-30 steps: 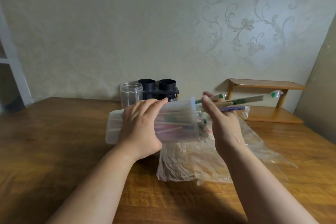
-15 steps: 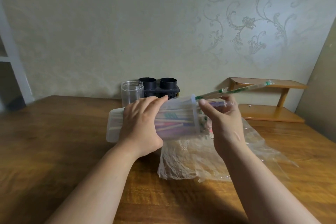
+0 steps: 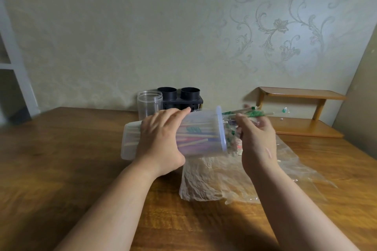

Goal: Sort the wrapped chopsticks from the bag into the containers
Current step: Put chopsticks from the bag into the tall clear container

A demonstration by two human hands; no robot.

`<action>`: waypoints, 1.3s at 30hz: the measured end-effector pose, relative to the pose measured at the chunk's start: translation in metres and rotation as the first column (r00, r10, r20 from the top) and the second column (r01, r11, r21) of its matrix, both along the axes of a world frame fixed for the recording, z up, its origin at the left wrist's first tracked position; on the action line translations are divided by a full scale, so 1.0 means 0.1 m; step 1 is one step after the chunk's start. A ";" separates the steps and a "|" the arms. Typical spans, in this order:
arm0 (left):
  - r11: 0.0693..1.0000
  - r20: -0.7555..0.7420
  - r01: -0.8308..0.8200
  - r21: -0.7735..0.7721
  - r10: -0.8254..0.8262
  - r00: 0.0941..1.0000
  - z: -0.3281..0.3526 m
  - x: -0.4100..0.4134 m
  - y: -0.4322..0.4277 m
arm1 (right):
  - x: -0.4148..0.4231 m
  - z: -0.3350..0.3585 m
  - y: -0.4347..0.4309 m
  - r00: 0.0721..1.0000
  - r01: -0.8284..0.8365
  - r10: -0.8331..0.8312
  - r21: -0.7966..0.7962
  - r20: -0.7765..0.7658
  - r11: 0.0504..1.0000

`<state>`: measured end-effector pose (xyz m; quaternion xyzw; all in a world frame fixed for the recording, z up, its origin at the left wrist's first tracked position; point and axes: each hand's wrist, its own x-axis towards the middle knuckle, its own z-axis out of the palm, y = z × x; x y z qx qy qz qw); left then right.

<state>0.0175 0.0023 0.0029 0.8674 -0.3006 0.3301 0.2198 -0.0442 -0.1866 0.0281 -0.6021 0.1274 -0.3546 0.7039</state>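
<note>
My left hand (image 3: pixel 161 140) is gripping the clear container (image 3: pixel 204 126) sideways above the table (image 3: pixel 61 159), mouth facing right. My right hand (image 3: pixel 257 140), just at that opening, is holding wrapped chopsticks (image 3: pixel 253 113) lengthwise along the container's axis, over the bag (image 3: pixel 214 181).

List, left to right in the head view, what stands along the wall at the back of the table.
Clear jar → black two-cup holder → small wooden shelf.
</note>
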 end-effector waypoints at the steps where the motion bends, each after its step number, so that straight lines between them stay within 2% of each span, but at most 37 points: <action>1: 1.000 -0.001 0.001 -0.002 -0.001 1.000 0.00 0.00 0.00 | 0.00 -0.01 -0.03 0.999 0.012 -0.013 0.011 0.048 1.000; 3: 1.000 0.000 0.004 -0.001 -0.004 1.000 0.00 0.00 -0.01 | -0.01 -0.03 -0.07 0.992 0.038 -0.035 -0.025 0.120 0.999; 6: 1.000 0.003 0.006 0.007 -0.006 1.000 0.00 0.00 -0.01 | -0.01 -0.03 -0.08 0.989 0.051 -0.034 -0.115 0.146 0.992; 7: 1.000 0.001 0.006 0.008 -0.006 1.000 -0.01 -0.01 -0.01 | -0.01 -0.01 -0.07 0.989 0.037 -0.023 -0.098 0.146 0.994; 9: 1.000 0.001 0.002 0.010 -0.003 1.000 0.00 -0.01 0.00 | -0.01 0.03 -0.05 0.986 0.003 -0.011 0.046 0.167 0.999; 11: 1.000 -0.001 -0.005 0.024 0.006 1.000 0.00 0.00 0.00 | -0.01 0.06 -0.07 0.984 0.067 -0.090 0.148 0.156 0.987; 14: 0.997 -0.025 -0.018 0.081 0.020 1.000 0.03 -0.02 0.01 | 0.02 0.01 -0.12 0.971 0.220 -0.225 0.066 0.086 0.973; 18: 0.978 0.036 -0.075 0.192 0.070 0.997 0.03 -0.05 -0.01 | 0.04 -0.02 -0.17 0.969 0.234 -0.232 -0.006 0.081 0.972; 20: 0.981 0.051 -0.080 0.175 0.072 0.996 0.02 -0.05 -0.03 | 0.06 -0.06 -0.18 0.963 0.268 -0.267 -0.178 0.031 0.947; 22: 0.987 0.063 -0.077 0.143 0.069 0.996 0.02 -0.05 -0.03 | 0.06 -0.09 -0.14 0.974 0.213 -0.225 -0.302 -0.005 0.929; 25: 0.992 0.094 -0.074 0.103 0.065 0.993 0.02 -0.03 -0.02 | 0.06 -0.09 -0.11 0.992 0.113 -0.125 -0.284 -0.025 0.952; 32: 0.996 0.078 -0.024 0.086 0.017 0.997 0.02 -0.03 0.00 | 0.07 -0.12 -0.13 0.983 0.138 -0.170 -0.347 -0.064 0.928; 35: 0.994 0.076 -0.016 0.109 0.008 0.997 0.01 -0.03 0.00 | 0.06 -0.12 -0.13 0.987 0.108 -0.137 -0.301 -0.079 0.948; 39: 0.991 0.065 -0.034 0.132 0.026 0.998 0.01 -0.03 0.00 | 0.06 -0.10 -0.13 0.987 0.095 -0.131 -0.315 -0.097 0.944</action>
